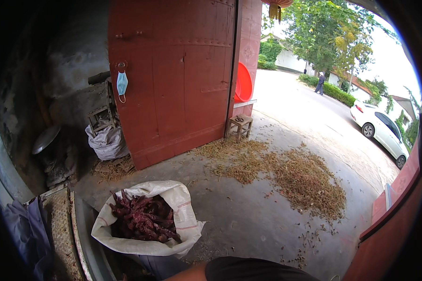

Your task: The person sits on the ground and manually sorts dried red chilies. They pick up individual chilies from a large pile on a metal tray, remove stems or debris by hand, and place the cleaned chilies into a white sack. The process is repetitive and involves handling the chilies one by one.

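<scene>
Both of my hands are out of view. Part of my bare arm (190, 274) and a black sleeve (253, 269) cross the bottom edge of the picture. Before me stands a white woven sack (187, 210) with its mouth rolled outward. Dried dark-red chili peppers (144, 217) fill it nearly to the rim, some of them dusty and wrinkled. A dark trouser leg (163, 265) shows just below the sack.
Dry stalks and pepper scraps (309, 182) lie on the concrete floor (228, 217). A red door (172, 91) carries a blue face mask (122, 83). Beside it are a wooden stool (241, 124) and red basin (244, 82). Outside are a white car (381, 128) and a walking person (320, 84).
</scene>
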A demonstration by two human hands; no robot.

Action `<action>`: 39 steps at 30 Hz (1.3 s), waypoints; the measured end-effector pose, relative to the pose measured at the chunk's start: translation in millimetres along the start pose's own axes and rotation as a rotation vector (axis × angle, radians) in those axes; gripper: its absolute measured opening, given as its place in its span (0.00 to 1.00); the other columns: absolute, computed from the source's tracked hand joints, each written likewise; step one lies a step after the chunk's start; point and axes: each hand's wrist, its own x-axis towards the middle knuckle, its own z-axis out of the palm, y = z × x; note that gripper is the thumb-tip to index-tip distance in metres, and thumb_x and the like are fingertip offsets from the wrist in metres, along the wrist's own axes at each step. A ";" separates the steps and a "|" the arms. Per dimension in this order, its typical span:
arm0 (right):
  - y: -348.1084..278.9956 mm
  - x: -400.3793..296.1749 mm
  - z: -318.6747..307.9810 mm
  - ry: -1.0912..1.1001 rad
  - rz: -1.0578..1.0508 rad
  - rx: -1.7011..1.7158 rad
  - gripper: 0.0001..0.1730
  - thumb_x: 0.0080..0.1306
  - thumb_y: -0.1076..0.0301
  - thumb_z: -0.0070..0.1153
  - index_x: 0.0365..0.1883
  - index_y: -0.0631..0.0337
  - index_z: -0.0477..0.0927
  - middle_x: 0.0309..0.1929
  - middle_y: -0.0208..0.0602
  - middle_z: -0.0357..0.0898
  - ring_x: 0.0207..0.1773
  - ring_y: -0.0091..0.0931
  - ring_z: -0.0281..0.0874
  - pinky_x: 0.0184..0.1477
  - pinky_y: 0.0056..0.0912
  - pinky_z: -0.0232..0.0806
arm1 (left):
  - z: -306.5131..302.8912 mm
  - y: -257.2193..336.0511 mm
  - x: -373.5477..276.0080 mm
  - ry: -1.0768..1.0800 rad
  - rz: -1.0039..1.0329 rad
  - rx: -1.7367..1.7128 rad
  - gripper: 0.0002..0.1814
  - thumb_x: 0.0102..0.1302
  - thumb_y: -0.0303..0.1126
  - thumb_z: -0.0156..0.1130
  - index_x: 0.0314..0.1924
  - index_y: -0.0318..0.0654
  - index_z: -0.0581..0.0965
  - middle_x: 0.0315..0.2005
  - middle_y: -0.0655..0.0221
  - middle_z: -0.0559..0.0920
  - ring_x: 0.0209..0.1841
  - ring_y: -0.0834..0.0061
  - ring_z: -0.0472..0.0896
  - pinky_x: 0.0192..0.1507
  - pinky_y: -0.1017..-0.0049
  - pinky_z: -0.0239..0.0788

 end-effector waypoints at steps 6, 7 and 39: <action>3.4 -1.6 -43.0 0.196 0.054 -0.020 0.14 0.74 0.55 0.59 0.39 0.57 0.81 0.32 0.42 0.79 0.34 0.43 0.82 0.38 0.50 0.74 | -12.0 3.9 -36.7 -0.208 0.224 0.417 0.14 0.79 0.39 0.57 0.48 0.39 0.85 0.40 0.71 0.87 0.44 0.65 0.84 0.51 0.67 0.77; 6.5 -3.9 -48.5 0.219 0.081 -0.032 0.13 0.74 0.55 0.60 0.39 0.56 0.81 0.32 0.42 0.79 0.35 0.43 0.82 0.38 0.50 0.74 | -11.2 3.6 -39.7 -0.237 0.203 0.450 0.14 0.79 0.39 0.57 0.49 0.39 0.85 0.40 0.71 0.87 0.44 0.65 0.84 0.51 0.66 0.77; 140.0 -62.8 -104.6 -0.104 0.445 0.060 0.17 0.72 0.57 0.61 0.37 0.64 0.81 0.36 0.53 0.84 0.44 0.52 0.84 0.49 0.54 0.73 | -14.3 21.6 -14.1 0.060 0.110 0.192 0.14 0.79 0.32 0.56 0.57 0.34 0.82 0.47 0.67 0.86 0.48 0.70 0.83 0.55 0.70 0.76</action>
